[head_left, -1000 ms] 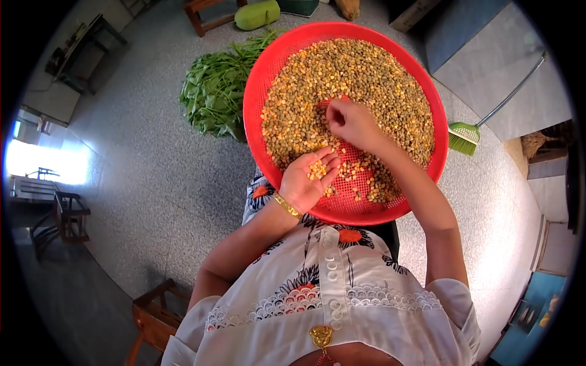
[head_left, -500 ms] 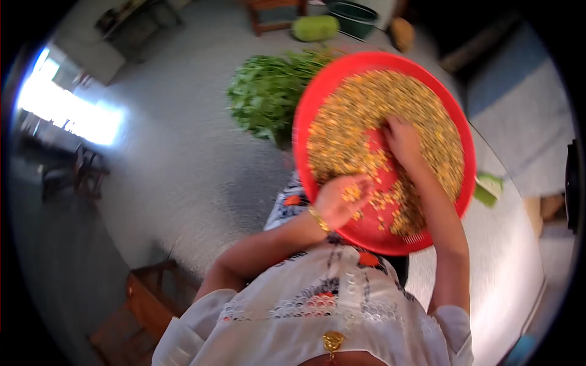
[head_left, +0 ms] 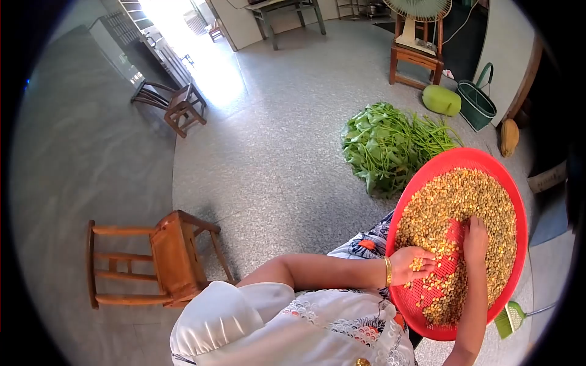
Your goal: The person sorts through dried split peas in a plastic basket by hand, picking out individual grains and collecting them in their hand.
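A round red mesh tray (head_left: pixel 520 244) rests on my lap, spread with small brown and yellow kernels (head_left: pixel 467 192). My left hand (head_left: pixel 408 266) is palm up over its near left part, cupping a few yellow kernels (head_left: pixel 416 264). My right hand (head_left: pixel 475 241) reaches down among the kernels, beside a strip of bare red mesh; its fingertips point down and are too small to make out. A gold bracelet is on my left wrist.
Leafy greens (head_left: pixel 387 146) lie on the floor beyond the tray. Wooden chairs (head_left: pixel 180 259) stand at the left. A green melon (head_left: pixel 441 100), a green basket (head_left: pixel 476 104) and a fan (head_left: pixel 421 9) are at the upper right, a green broom (head_left: pixel 510 319) at the lower right.
The view has swung left, so the tray and both hands appear further right and lower. My left palm still holds yellow kernels; my right hand remains over the kernels.
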Motion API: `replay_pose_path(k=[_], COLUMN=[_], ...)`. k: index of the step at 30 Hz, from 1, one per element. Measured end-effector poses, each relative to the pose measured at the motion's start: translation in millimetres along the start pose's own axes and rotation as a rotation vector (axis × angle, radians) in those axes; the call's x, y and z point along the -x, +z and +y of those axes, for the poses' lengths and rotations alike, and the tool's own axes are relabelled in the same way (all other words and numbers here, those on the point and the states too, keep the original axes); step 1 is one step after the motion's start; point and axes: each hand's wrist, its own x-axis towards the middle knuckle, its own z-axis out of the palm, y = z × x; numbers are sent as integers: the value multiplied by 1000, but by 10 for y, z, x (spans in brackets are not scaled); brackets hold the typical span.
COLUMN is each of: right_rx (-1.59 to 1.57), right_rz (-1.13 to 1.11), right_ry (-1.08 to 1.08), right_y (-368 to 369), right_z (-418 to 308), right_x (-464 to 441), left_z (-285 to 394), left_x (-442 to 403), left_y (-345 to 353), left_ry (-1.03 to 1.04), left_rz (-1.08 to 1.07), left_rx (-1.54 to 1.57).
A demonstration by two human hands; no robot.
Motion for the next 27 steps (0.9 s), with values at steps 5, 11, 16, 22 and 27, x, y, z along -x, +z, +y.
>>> replay_pose_path(k=[5, 11, 16, 22, 27], right_rx=[-17, 8, -115, -4, -91], right_rz=[32, 19, -27, -42, -13], right_ry=[-18, -40, -21, -80, -41], right_y=[-37, -33, -83, -110, -40], right_z=[-19, 32, 28, 41, 109], right_x=[76, 75, 40, 124, 100], left_z=[-3, -13, -7, -8, 22], left_x=[-16, -40, -24, -36, 9], left_y=[-9, -31, -11, -32, -17], left_ry=[-6, -2, -6, 8, 5], left_rz=[18, -11, 5, -33, -37], left_rx=[4, 1, 0, 10, 26])
